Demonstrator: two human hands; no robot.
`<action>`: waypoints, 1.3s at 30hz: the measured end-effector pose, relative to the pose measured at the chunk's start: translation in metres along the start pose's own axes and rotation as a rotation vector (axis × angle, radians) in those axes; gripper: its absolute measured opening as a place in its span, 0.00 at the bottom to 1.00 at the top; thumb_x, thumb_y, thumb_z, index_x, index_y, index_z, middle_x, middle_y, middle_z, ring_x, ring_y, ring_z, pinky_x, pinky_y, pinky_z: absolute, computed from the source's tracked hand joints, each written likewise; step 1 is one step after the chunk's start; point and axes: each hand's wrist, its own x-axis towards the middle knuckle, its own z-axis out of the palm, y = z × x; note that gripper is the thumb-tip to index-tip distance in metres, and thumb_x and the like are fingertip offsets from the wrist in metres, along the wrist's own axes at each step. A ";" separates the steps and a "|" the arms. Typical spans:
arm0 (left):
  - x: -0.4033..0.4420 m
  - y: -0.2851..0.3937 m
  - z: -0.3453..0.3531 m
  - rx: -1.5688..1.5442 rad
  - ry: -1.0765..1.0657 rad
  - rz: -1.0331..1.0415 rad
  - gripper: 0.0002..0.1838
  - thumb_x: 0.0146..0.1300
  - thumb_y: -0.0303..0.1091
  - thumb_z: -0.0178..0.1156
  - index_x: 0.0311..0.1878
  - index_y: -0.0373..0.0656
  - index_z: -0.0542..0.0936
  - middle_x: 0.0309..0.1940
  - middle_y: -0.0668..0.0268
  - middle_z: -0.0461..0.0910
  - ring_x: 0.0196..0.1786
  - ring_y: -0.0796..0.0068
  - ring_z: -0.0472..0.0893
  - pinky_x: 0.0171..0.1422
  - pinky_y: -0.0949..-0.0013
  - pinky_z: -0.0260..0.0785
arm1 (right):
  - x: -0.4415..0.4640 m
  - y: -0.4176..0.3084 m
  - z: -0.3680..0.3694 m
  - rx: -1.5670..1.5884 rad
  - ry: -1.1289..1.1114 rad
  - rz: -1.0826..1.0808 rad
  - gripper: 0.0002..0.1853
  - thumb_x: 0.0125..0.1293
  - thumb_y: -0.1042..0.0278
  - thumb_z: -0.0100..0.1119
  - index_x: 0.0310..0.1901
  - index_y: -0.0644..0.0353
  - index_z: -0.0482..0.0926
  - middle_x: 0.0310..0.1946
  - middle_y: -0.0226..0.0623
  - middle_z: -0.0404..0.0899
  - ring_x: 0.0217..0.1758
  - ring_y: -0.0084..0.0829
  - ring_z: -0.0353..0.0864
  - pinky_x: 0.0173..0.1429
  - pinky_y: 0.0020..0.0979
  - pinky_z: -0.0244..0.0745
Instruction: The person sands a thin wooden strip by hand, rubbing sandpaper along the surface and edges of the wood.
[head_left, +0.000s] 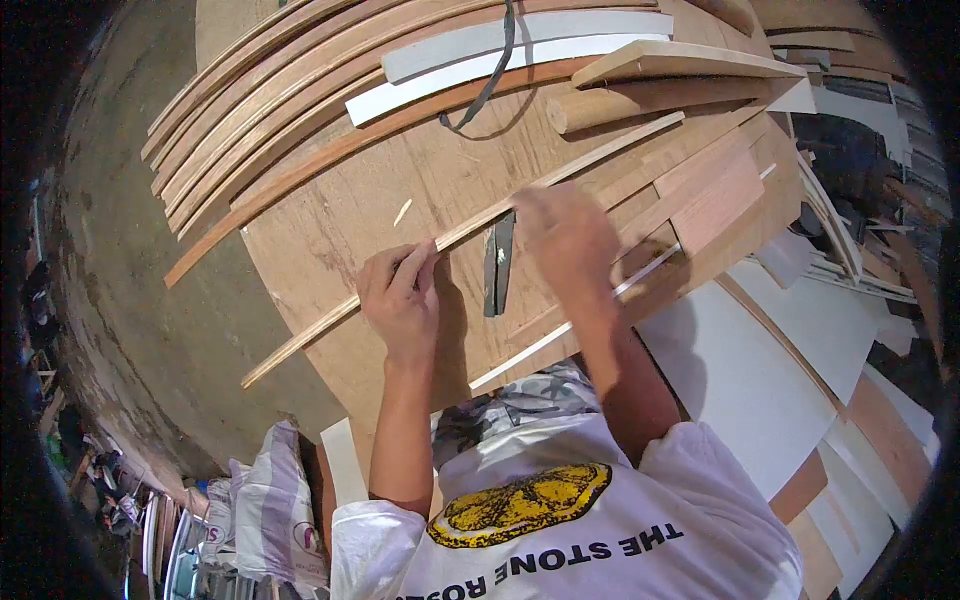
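Observation:
A long, narrow wooden strip [320, 332] lies slantwise over the board, its lower left end sticking out past the edge. My left hand [400, 295] is closed around it, thumb and fingers pinching from either side. Farther up the strip is my right hand [568, 240], slightly blurred, with curled fingers at the wood; its fingertips are partly hidden. Between my hands, a dark grey, narrow object [497, 268] lies beside the strip, its kind unclear. A small wood sliver [403, 212] rests on the board beyond my left hand.
Long wooden strips [270, 105] and white-faced strips [470, 85] line the board's [330, 215] far side. A black strap [493, 80] crosses them. A round wooden piece [640, 105] and flat offcuts [715, 200] lie right. White sheets [725, 350] and a sack [280, 510] are nearby.

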 end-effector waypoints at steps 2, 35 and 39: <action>0.001 0.002 -0.001 -0.005 0.003 -0.009 0.15 0.57 0.24 0.80 0.46 0.51 0.94 0.40 0.67 0.88 0.44 0.62 0.85 0.52 0.59 0.75 | 0.013 0.025 -0.007 -0.075 0.095 0.044 0.09 0.72 0.54 0.74 0.48 0.45 0.96 0.39 0.39 0.91 0.44 0.47 0.90 0.48 0.44 0.86; -0.003 -0.002 0.008 -0.022 0.094 0.030 0.15 0.55 0.22 0.80 0.45 0.51 0.93 0.36 0.69 0.86 0.43 0.66 0.86 0.50 0.61 0.71 | -0.020 -0.038 0.006 0.090 -0.177 -0.043 0.09 0.72 0.59 0.71 0.48 0.45 0.96 0.42 0.39 0.92 0.46 0.47 0.91 0.51 0.45 0.85; -0.004 -0.003 0.006 -0.039 0.088 0.021 0.14 0.55 0.23 0.80 0.44 0.51 0.93 0.36 0.70 0.87 0.42 0.67 0.86 0.50 0.61 0.71 | 0.002 -0.013 -0.004 0.023 -0.124 -0.013 0.09 0.71 0.58 0.72 0.48 0.44 0.96 0.42 0.38 0.92 0.46 0.47 0.91 0.50 0.44 0.86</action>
